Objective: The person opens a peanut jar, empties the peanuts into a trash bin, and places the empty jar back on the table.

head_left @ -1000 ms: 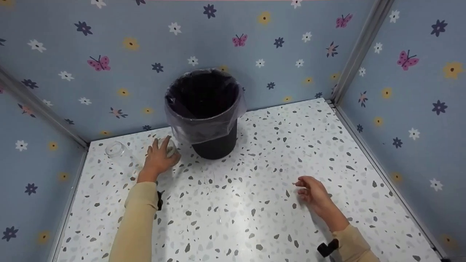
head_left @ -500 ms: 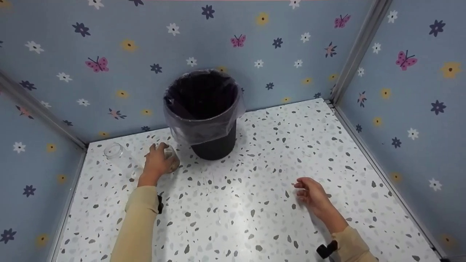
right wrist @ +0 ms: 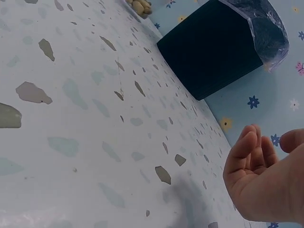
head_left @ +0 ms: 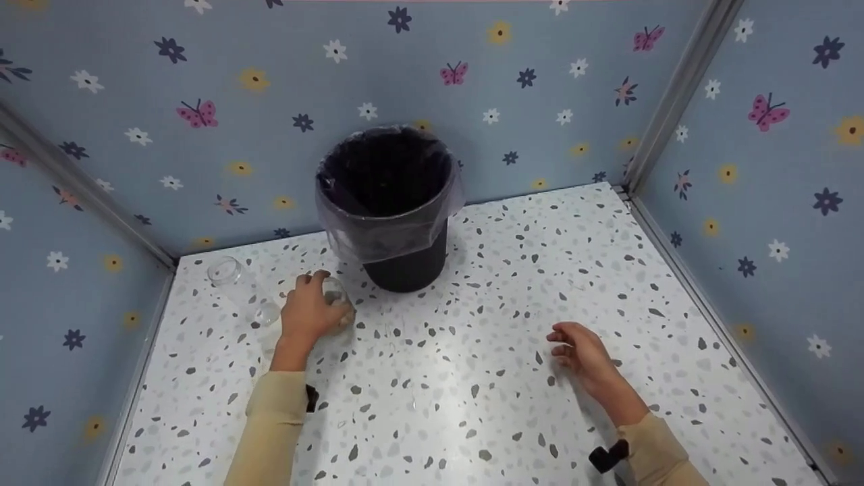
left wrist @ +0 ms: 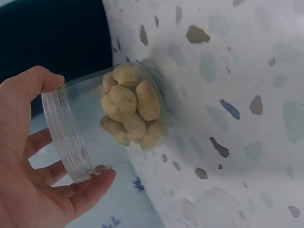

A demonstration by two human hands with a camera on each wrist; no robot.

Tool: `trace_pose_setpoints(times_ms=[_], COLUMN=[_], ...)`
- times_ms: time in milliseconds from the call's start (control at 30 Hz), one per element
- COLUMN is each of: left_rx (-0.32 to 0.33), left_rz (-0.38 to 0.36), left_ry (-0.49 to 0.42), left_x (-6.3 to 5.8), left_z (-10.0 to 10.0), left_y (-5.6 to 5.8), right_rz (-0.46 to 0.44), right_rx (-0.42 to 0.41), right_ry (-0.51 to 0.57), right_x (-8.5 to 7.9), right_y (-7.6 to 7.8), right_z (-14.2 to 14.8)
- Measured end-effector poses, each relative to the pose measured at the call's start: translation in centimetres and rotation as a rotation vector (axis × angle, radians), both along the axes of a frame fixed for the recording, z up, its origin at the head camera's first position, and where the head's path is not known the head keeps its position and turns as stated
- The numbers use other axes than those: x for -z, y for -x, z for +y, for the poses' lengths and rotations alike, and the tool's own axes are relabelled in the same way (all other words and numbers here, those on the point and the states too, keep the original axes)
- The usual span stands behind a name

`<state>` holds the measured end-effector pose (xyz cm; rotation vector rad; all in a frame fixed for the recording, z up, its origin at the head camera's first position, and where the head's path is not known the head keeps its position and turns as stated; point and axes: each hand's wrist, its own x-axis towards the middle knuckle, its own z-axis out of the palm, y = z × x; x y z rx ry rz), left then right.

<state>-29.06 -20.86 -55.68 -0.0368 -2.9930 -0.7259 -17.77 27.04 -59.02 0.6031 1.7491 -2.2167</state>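
Observation:
My left hand (head_left: 312, 312) grips a clear jar (left wrist: 88, 104) by its ribbed top, with thumb and fingers on opposite sides of it. Several peanuts in their shells (left wrist: 126, 107) lie at the jar's bottom, and its base is right at the speckled tabletop. From the head view, the hand covers much of the jar. A second clear container (head_left: 226, 271), tall and see-through, stands to the left of that hand. On the right, my right hand (head_left: 586, 354) rests over the table with fingers loosely curled and nothing in them.
A black bin (head_left: 408, 263) with a translucent liner (head_left: 385, 239) stands against the back wall, just beyond the jar. Blue patterned panels (head_left: 526, 135) enclose the white speckled table (head_left: 472, 378) at the back and both sides.
My left hand has come toward me with the peanut jar, a little farther from the bin, and its fingers have drawn in. The head view has shifted slightly; my right hand stays put.

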Motion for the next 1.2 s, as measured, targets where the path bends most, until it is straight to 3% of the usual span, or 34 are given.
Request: trace_pose_setpoints(times_ms=[200,567,733,967,1200], left_rx=[0.019,0.072,0.052,0.081,0.095], left_rz=[0.1,0.309,0.388,0.41,0.41], left_ry=[-0.014,-0.148,-0.199,-0.302,-0.396], left_x=[-2.4,-5.5,-5.4,-4.3,-4.5], left_z=[1.9,5.5,7.8,11.9,13.6], left_y=[-2.7,-7.5,-9.1,-11.2,-13.3], right_rz=[0.019,0.024,0.049,0.061,0.066], right_rx=[-0.017,-0.01,-0.024,-0.057,-0.052], right_ry=[0.014,0.047,0.073,0.097,0.107], right_x=[-0.4,-0.1,-0.9,-1.6,-2.4], right_y=[0.1,-0.7,-0.6,-0.4,0.3], right_z=[-0.7,-3.1,-4.3,-6.0,-8.1])
